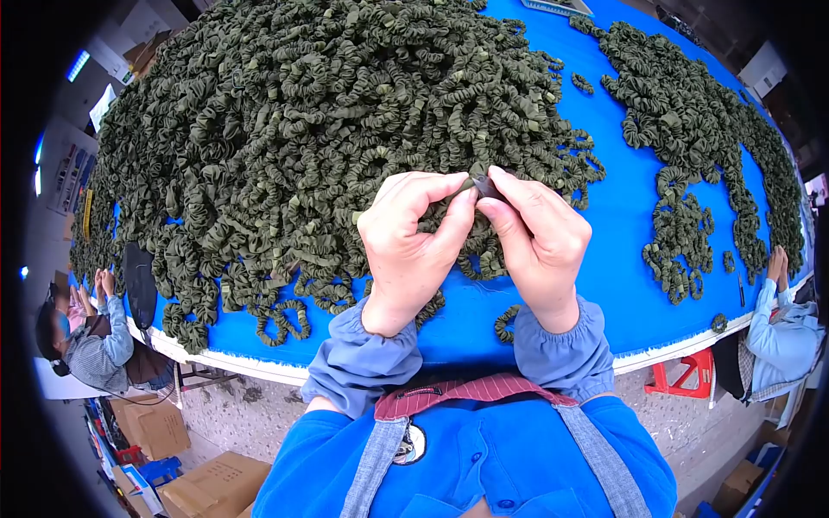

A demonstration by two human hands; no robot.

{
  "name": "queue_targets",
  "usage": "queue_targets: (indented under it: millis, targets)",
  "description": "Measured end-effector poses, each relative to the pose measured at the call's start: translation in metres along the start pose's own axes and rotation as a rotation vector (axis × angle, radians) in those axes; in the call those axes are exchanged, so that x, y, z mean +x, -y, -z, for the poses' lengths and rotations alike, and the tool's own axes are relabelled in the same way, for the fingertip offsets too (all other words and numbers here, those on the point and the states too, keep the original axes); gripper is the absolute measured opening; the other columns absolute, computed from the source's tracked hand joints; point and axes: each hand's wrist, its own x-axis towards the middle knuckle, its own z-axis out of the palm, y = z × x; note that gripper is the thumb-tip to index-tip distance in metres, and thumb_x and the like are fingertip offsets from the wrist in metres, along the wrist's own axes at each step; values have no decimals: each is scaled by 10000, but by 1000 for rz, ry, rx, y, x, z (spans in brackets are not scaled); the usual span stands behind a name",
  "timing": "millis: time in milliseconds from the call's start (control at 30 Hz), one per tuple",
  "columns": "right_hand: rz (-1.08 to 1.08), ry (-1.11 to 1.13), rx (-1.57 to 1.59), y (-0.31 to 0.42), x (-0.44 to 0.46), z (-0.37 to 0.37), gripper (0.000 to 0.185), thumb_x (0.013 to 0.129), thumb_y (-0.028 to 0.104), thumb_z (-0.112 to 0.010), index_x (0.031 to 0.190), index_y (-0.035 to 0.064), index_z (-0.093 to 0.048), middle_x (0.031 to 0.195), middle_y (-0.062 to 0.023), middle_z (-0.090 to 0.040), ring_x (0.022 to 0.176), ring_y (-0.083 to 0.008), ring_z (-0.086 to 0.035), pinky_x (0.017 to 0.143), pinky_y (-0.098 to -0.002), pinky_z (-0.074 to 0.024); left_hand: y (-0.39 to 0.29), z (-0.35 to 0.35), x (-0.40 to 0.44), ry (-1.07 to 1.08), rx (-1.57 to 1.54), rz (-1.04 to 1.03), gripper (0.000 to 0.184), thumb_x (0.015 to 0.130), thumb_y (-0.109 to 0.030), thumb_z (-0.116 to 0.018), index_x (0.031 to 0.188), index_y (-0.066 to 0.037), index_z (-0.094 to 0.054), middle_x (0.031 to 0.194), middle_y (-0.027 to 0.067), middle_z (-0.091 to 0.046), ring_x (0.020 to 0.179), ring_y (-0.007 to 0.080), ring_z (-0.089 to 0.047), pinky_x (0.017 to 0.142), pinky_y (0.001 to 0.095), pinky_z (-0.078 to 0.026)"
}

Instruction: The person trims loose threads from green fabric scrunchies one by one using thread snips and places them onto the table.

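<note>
In the head view, both hands meet above the front of the blue table. My left hand [420, 226] is closed, thumb and forefinger pinching a small piece of dark green scrunchie fabric [471, 183]. My right hand [537, 233] pinches the same piece from the other side, where it looks darker grey. Fingers hide most of it, so its full shape cannot be made out. Behind and left of my hands rises a large heap of dark green scrunchies [328, 112]. A single scrunchie [507, 325] lies beside my right wrist.
More scrunchies [678, 129] spread along the right of the blue tablecloth [596, 250]. A person [95, 337] sits at the left edge, another [781, 332] at the right. A red stool [682, 373] and cardboard boxes [211, 488] stand on the floor. A pale tray [557, 7] is at the back.
</note>
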Motion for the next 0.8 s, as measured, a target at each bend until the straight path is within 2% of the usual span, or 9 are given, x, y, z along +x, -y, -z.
queue_targets:
  millis: [133, 300, 467, 633, 767, 800]
  targets:
    - [-88, 15, 102, 1, 0, 0, 283, 717, -12, -707, 995, -40, -662, 835, -125, -677, 647, -216, -604, 574, -289, -495, -1, 0, 0, 1, -8, 23, 177, 667, 17, -705, 835, -27, -675, 776, 49, -677, 685, 171, -588, 631, 267, -472]
    - [-103, -7, 126, 2, 0, -2, 277, 724, -14, -704, 998, -36, -665, 832, -123, -678, 631, -198, -588, 559, -287, -487, 2, -1, -1, -21, -10, -9, 172, 671, 14, -705, 835, -28, -679, 769, 47, -677, 688, 166, -581, 634, 264, -469]
    - [-165, 16, 184, 0, -1, -2, 265, 735, -23, -692, 998, -32, -670, 825, -121, -677, 611, -174, -567, 546, -268, -474, 2, -1, 0, -1, -33, 54, 168, 673, 13, -705, 835, -27, -684, 770, 46, -678, 687, 165, -575, 634, 260, -464]
    - [-219, -6, 198, -4, -2, -2, 250, 754, -26, -683, 1003, -20, -659, 819, -89, -667, 614, -127, -543, 547, -226, -447, 2, -2, 0, 18, -36, 54, 155, 692, 6, -704, 844, -24, -690, 780, 50, -678, 685, 149, -569, 627, 247, -461]
    - [-459, -99, 448, -9, 1, 0, 227, 782, -27, -672, 1005, -9, -636, 827, -50, -651, 642, -85, -532, 570, -187, -428, -1, 0, -2, 56, -200, 333, 160, 722, -4, -702, 880, -14, -687, 789, 48, -678, 689, 122, -561, 621, 231, -455]
    - [-458, -99, 449, -9, 2, 0, 227, 782, -27, -672, 1005, -9, -636, 827, -50, -651, 642, -85, -532, 570, -187, -428, -3, 0, -1, 54, -199, 332, 160, 722, -4, -702, 880, -14, -687, 789, 48, -678, 689, 122, -561, 621, 231, -455]
